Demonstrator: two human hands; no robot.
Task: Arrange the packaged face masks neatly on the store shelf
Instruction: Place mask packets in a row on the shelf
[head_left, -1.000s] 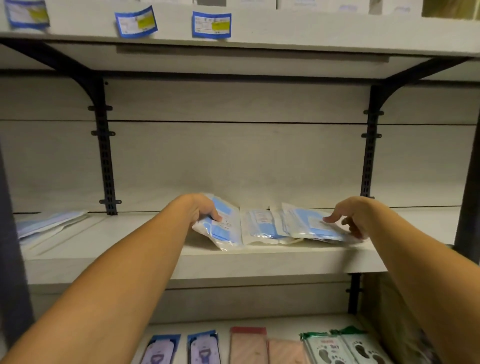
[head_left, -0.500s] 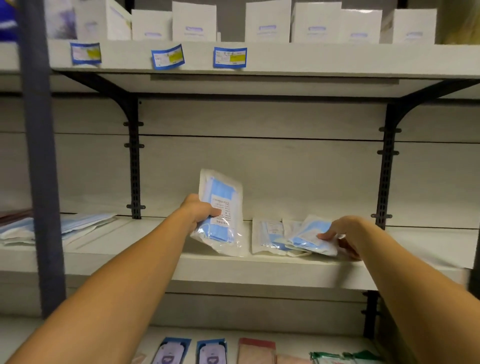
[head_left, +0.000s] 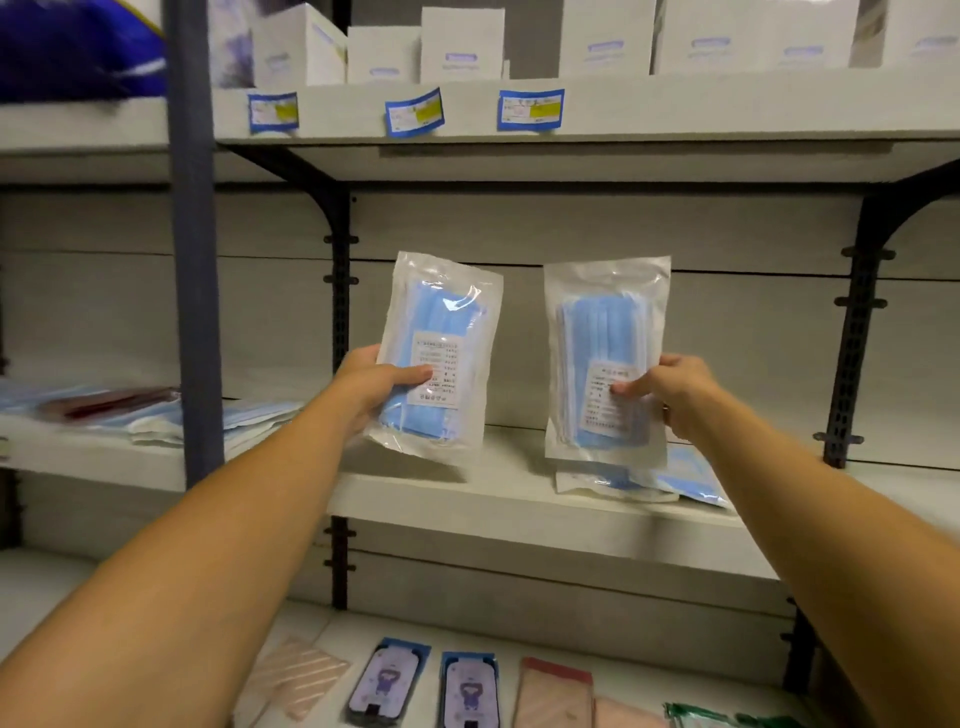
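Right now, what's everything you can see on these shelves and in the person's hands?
Held mask packs: 2, clear wrap over blue masks, upright above the middle shelf; left pack, right pack.
Loose mask packs: count unclear, blue and white, lying flat on the middle shelf under the right pack.
Flat packs: a blurred pile, blue, white, dark red, far left.
White boxes: a row, count unclear, top shelf.
Price tags: 3, blue and yellow, top shelf edge.
Small packets: several, purple, pink, green, bottom shelf.
Left hand: grips the left pack.
Right hand: grips the right pack.
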